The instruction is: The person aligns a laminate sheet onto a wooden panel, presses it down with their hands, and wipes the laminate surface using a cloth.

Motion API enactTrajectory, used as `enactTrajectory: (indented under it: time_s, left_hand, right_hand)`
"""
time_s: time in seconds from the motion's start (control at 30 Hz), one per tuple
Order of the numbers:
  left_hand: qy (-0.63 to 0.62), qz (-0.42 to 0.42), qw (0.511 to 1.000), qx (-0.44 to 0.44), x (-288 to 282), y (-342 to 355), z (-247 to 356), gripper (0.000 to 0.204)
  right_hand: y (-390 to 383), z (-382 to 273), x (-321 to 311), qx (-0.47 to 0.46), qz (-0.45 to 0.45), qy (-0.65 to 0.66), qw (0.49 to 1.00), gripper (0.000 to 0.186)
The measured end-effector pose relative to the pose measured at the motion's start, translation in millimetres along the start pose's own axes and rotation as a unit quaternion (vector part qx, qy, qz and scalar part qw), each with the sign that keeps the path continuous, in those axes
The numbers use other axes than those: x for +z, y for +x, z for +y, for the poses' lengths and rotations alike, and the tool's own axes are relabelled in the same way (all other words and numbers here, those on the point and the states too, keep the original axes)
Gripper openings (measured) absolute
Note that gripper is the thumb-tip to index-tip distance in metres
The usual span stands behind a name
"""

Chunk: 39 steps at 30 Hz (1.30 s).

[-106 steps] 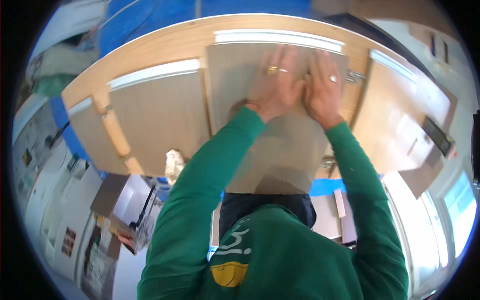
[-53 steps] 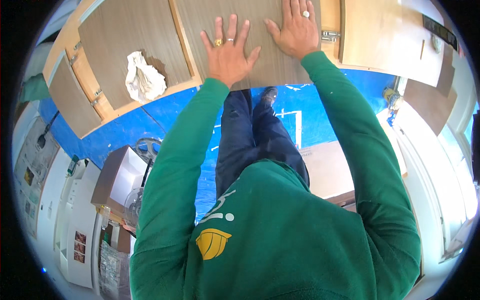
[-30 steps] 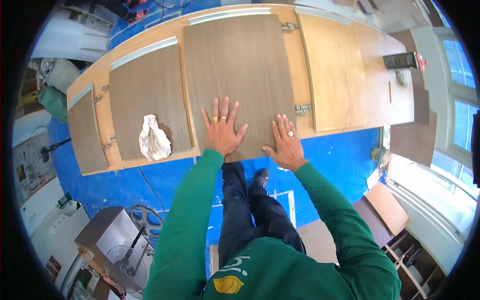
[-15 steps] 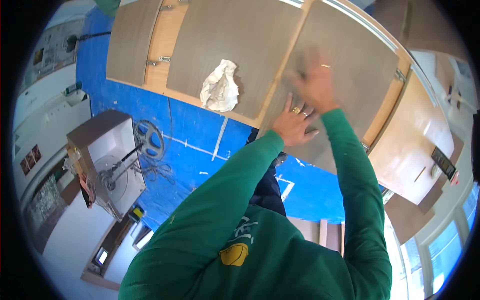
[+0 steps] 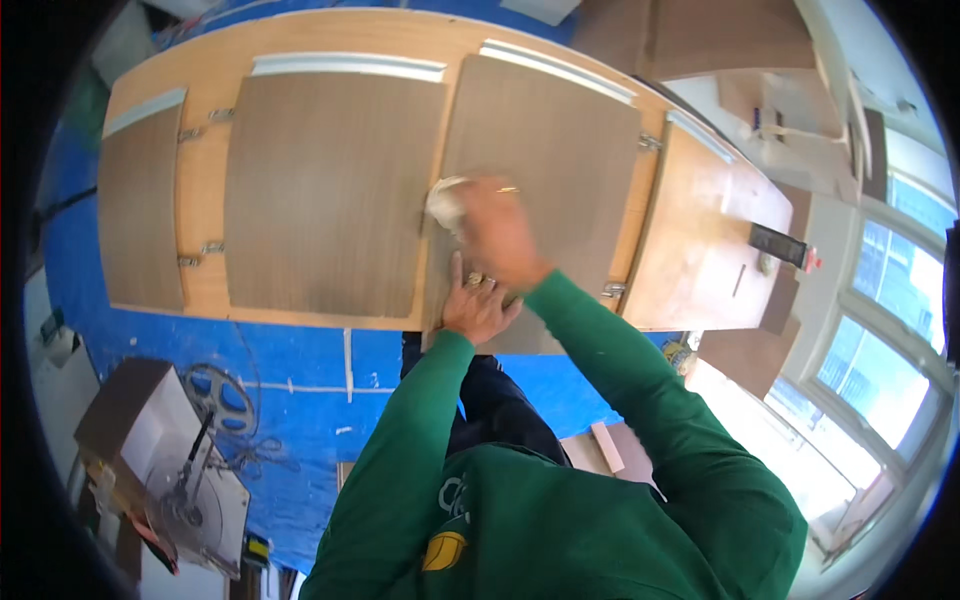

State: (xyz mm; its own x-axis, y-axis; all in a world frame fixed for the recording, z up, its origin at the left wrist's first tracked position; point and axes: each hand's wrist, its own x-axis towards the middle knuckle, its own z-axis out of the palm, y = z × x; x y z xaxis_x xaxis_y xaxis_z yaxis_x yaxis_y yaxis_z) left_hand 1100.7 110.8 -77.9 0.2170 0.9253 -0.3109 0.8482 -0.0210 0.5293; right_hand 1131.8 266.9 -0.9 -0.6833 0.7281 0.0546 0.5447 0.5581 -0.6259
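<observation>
A crumpled white cloth or paper wad (image 5: 443, 204) is in my right hand (image 5: 502, 235), which is blurred, over the left edge of a brown wood-grain cabinet door (image 5: 560, 150). My left hand (image 5: 478, 310), with rings on it, rests on the lower left part of the same door, fingers apart and empty. To its left a second brown door (image 5: 330, 190) lies with a pale metal strip along its far edge. Both doors lie on a light wood cabinet frame (image 5: 205, 160).
Metal hinges (image 5: 650, 142) stick out beside the doors. A third brown door (image 5: 142, 210) is at far left. On a pale panel (image 5: 700, 230) sits a dark rectangular thing (image 5: 778, 243). Blue sheeting (image 5: 300, 355) covers the floor, with a reel (image 5: 220, 400) and cable on it.
My right hand has moved left from the right-hand door and taken hold of the white wad, which lay on the neighbouring door. My left hand stays on the door. The view has shifted.
</observation>
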Motion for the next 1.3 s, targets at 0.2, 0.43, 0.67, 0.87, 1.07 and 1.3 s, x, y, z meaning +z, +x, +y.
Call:
enactTrajectory:
  time_s: [0.2, 0.43, 0.67, 0.87, 1.07, 1.3]
  left_hand:
    - [-0.009, 0.083, 0.996, -0.001, 2.4, -3.2, 5.4, 0.076]
    - [-0.005, 0.084, 0.996, -0.013, -7.1, 22.1, 3.6, 0.077]
    - [0.152, 0.111, 0.981, -0.055, -38.0, 128.3, 4.0, 0.077]
    - [0.146, 0.051, 0.985, -0.074, -37.7, 127.5, 7.2, 0.075]
    - [0.146, 0.086, 0.984, -0.058, -34.5, 124.2, 4.9, 0.074]
    - [0.123, 0.105, 0.986, -0.044, -34.9, 132.9, 4.9, 0.073]
  right_hand:
    - [-71.7, 97.6, -107.9, 0.166, 0.107, -0.109, 0.974, 0.042]
    - [-86.1, 110.4, -68.6, 0.039, 0.030, -0.183, 0.982, 0.048]
    - [-146.9, 123.2, -78.5, 0.154, 0.014, -0.040, 0.987, 0.056]
    - [-96.9, 189.5, -67.8, 0.215, 0.101, -0.097, 0.966, 0.045]
    - [49.6, 258.6, -104.9, 0.237, 0.214, -0.217, 0.922, 0.035]
    - [16.7, 248.8, -119.3, 0.239, 0.155, -0.221, 0.933, 0.043]
